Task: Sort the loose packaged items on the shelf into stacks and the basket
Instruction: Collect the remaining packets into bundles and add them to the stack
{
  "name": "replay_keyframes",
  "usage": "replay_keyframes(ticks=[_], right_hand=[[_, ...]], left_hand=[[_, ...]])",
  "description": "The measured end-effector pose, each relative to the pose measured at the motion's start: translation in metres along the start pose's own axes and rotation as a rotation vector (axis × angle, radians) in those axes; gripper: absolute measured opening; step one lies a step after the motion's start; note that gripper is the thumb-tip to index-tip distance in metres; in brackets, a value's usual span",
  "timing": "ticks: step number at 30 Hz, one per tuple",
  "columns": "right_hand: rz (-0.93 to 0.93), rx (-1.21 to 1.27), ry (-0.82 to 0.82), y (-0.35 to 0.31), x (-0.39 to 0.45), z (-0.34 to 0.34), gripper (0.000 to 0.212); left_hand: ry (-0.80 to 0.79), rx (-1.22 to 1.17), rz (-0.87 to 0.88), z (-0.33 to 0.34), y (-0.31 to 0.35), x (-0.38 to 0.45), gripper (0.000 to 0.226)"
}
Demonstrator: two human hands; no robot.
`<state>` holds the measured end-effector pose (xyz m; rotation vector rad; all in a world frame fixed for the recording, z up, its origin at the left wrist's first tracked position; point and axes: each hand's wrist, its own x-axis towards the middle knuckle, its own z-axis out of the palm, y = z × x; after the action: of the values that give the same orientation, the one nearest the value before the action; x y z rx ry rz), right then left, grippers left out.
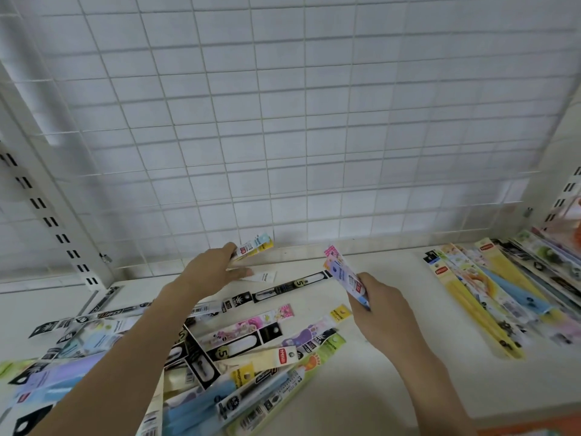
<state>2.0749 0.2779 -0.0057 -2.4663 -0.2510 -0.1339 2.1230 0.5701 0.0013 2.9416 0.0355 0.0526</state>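
A loose pile of long, narrow packaged items (201,350) covers the white shelf (386,366) at the lower left and centre. My left hand (207,272) reaches to the back of the shelf and pinches a pale packet with a yellow and blue end (256,247) near the wire grid. My right hand (382,305) holds a small bunch of pink and lilac packets (341,272), tilted up to the left. A black-and-white pen packet (292,286) lies flat between my hands. Laid side by side at the right is a sorted stack of yellow and colourful packets (490,297).
A white wire grid panel (314,121) forms the back wall. Slotted uprights stand at the left (47,215) and right (562,199). A small white card (262,276) lies by my left fingers. No basket is in view.
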Motion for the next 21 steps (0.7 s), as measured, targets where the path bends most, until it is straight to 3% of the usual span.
replay_keyframes(ticks=[7,14,17,21], right_hand=[[0.03,-0.018,-0.013,0.001,0.002,0.0,0.014],[0.03,0.017,-0.024,-0.002,0.007,0.001,0.01],[0.032,0.014,-0.013,0.002,0.009,-0.001,0.008],[0.053,-0.007,0.009,0.011,0.011,-0.007,0.008]], left_hand=[[-0.103,0.117,0.055,0.009,-0.006,0.005,0.032],[0.038,0.353,0.105,0.013,0.004,0.003,0.022],[0.092,0.318,0.13,0.009,0.015,0.004,0.025],[0.153,0.007,0.121,0.002,0.04,0.011,0.028]])
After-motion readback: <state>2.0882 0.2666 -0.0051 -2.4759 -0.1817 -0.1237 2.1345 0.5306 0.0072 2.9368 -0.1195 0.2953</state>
